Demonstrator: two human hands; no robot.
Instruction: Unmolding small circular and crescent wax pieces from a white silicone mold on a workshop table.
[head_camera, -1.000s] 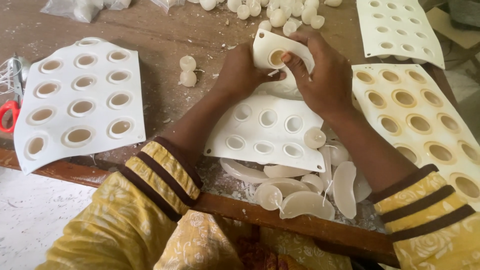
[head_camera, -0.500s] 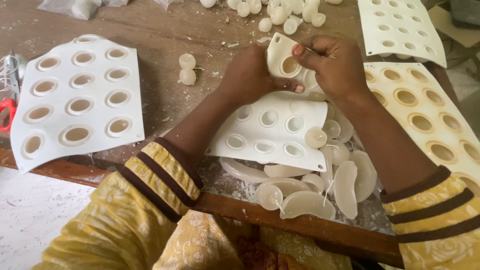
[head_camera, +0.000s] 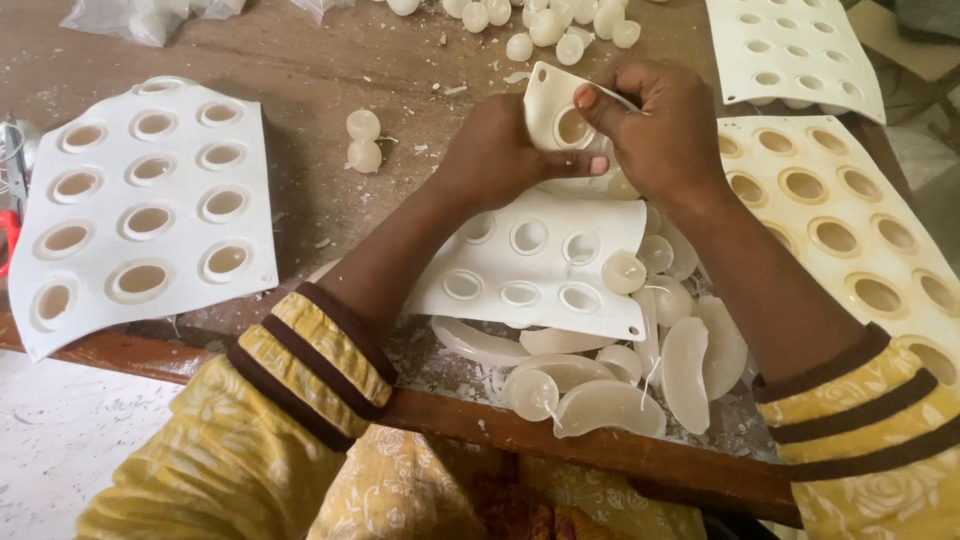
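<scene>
A white flexible mould sheet (head_camera: 540, 260) with round cavities lies on the wooden table in front of me, its far edge bent up. My left hand (head_camera: 495, 150) grips that raised edge from the left. My right hand (head_camera: 660, 125) pinches the same edge from the right, thumb by a cavity (head_camera: 570, 125) that holds a pale wax piece. One round wax piece with a wick (head_camera: 623, 272) rests on the sheet's right side.
Another white mould sheet (head_camera: 140, 210) lies at the left, a cream one (head_camera: 850, 220) at the right, a third (head_camera: 790, 50) at the far right. Wax balls (head_camera: 362, 140) and more (head_camera: 545, 25) lie behind. Curved wax pieces (head_camera: 610, 405) pile by the table's near edge (head_camera: 480, 420).
Both hands with the bent mould edge have shifted slightly right and further away. The right thumb now presses nearer the cavity.
</scene>
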